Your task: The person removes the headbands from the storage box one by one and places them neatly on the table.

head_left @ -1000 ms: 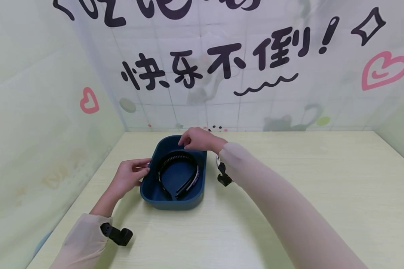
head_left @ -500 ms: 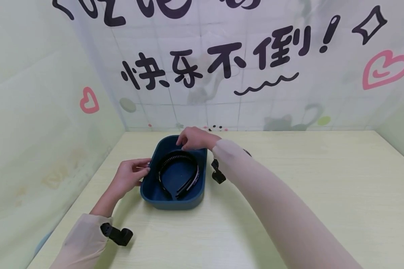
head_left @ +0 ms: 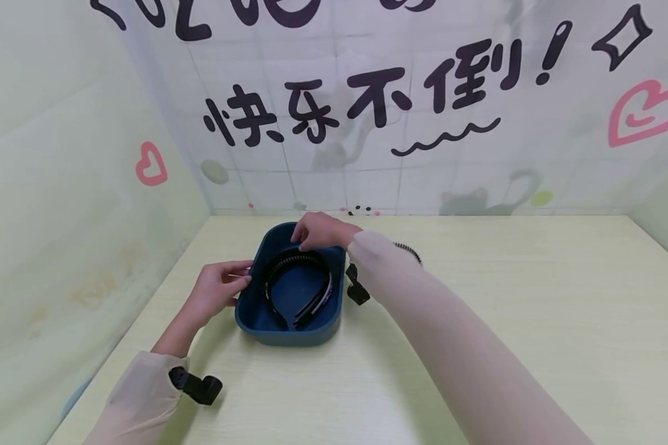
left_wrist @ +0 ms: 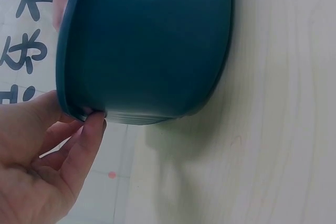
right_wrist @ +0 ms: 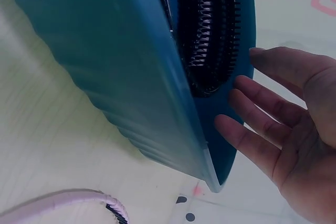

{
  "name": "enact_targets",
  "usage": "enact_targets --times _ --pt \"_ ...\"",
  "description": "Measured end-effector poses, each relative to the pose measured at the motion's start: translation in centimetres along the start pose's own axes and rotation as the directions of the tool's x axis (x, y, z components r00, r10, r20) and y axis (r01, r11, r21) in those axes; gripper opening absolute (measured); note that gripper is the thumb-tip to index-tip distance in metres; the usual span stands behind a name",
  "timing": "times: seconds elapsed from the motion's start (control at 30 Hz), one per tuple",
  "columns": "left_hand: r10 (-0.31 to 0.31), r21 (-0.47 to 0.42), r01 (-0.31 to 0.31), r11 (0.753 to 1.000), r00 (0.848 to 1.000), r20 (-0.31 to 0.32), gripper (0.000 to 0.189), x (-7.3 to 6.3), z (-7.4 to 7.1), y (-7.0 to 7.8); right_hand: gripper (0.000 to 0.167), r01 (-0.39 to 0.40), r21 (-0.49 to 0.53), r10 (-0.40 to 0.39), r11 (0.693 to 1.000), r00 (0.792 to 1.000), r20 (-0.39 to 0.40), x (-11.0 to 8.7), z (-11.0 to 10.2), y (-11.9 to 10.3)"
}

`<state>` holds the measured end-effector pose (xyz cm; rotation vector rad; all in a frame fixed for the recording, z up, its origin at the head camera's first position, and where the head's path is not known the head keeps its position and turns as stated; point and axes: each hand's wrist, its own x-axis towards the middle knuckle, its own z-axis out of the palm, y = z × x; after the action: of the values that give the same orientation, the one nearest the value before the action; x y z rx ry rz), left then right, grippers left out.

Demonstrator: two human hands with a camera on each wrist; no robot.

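A dark blue plastic box (head_left: 289,339) stands on the table, holding several black headbands (head_left: 278,267) nested inside. My left hand (head_left: 214,288) grips the box's left side; the left wrist view has its fingers and thumb pinching the rim at a corner. Over the far end of the box is my right hand (head_left: 320,229). In the right wrist view its loosely bent fingers hold nothing and lie at the box's far rim, close beside the toothed headbands (right_wrist: 202,51). Whether the fingertips touch the box is unclear.
Another headband, wrapped in pale pink (right_wrist: 55,203) with black teeth (head_left: 409,250), lies on the table right of the box, mostly hidden by my right sleeve (head_left: 423,290). A printed cloth wall (head_left: 312,179) rises behind the table.
My right hand and forearm have shifted slightly left, so the toothed headband behind the sleeve has come into sight. My left hand keeps its hold on the box.
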<state>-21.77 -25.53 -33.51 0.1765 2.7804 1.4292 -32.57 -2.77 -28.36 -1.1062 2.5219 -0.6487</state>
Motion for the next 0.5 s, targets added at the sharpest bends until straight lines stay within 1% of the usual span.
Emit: enact_targets --times 0.1,0.27,0.5 --pt "0.003 -0.001 -0.003 1.000 1.000 0.001 0.039 0.05 0.01 -0.02 0.031 -0.010 0.010 0.010 1.000 1.000 0.002 0.17 0.14 0.17" --pt "0.002 -0.005 -0.002 1.000 1.000 0.003 0.039 0.12 -0.02 0.05 0.032 -0.056 0.061 0.055 0.997 0.998 0.021 0.43 0.37 0.33" --pt "0.019 -0.012 -0.019 1.000 1.000 0.001 0.039 0.08 -0.05 -0.02 0.031 -0.085 0.051 0.082 0.995 0.995 0.048 0.57 0.61 0.31"
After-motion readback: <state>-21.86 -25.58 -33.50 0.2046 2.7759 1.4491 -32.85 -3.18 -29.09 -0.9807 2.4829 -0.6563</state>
